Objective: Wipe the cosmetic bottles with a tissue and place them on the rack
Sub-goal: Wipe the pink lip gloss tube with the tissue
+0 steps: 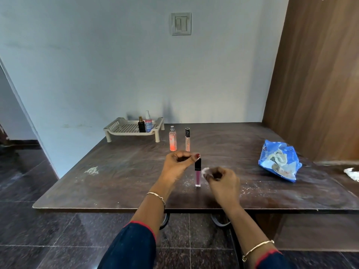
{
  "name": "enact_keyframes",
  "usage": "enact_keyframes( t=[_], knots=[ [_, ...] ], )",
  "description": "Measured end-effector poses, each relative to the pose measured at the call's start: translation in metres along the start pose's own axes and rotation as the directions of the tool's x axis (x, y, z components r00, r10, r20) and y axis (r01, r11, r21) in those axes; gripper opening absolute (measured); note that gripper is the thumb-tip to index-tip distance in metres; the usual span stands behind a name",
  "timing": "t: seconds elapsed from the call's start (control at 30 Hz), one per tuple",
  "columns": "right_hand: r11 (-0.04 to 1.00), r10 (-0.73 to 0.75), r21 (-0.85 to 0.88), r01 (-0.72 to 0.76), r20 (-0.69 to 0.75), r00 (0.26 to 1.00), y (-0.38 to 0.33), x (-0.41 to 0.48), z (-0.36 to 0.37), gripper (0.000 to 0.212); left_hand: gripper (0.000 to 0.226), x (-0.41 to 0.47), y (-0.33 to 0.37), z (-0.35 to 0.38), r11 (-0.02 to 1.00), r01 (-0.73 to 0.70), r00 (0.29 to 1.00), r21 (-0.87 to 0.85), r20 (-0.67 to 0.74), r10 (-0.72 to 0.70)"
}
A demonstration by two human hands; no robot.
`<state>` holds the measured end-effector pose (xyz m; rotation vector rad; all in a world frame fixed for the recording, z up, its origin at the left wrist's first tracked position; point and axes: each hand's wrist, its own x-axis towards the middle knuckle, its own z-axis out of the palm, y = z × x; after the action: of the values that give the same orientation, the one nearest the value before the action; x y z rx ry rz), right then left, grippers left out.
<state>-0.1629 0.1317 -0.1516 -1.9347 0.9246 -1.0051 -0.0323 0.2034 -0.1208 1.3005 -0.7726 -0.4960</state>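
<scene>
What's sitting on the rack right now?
Two bottles stand on the beige rack: a black bottle with a gold cap and a clear spray bottle just behind it, its lower left side covered. The rest of the grid looks bare.

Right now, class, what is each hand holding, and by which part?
The left hand steadies the upright pink lip gloss tube by its black cap's top. The right hand pinches a crumpled tissue.

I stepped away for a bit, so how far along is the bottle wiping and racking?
Two bottles, a black one and a clear one, already stand on the rack. In hand: the left hand steadies a pink lip gloss tube while the right hand holds a tissue beside it. Left: the orange spray bottle and beige tube on the table.
</scene>
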Motion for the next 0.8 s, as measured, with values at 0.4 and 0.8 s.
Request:
enact_keyframes(
  t=[0.4, 0.8],
  knots=[
    [0.974, -0.103, 0.202, 0.106, -0.024, 0.994, -0.017, 0.013, 0.021, 0.015, 0.017, 0.000, -0.005, -0.007, 0.992, 0.059, 0.998, -0.107, -0.027, -0.062],
    [0.921, -0.105, -0.362, 0.147, 0.134, 0.985, -0.002, 0.002, 0.012, 0.007, 0.020, 0.003, -0.011, -0.020, 0.991, 0.082, 0.985, -0.110, -0.141, -0.097]
  ],
)
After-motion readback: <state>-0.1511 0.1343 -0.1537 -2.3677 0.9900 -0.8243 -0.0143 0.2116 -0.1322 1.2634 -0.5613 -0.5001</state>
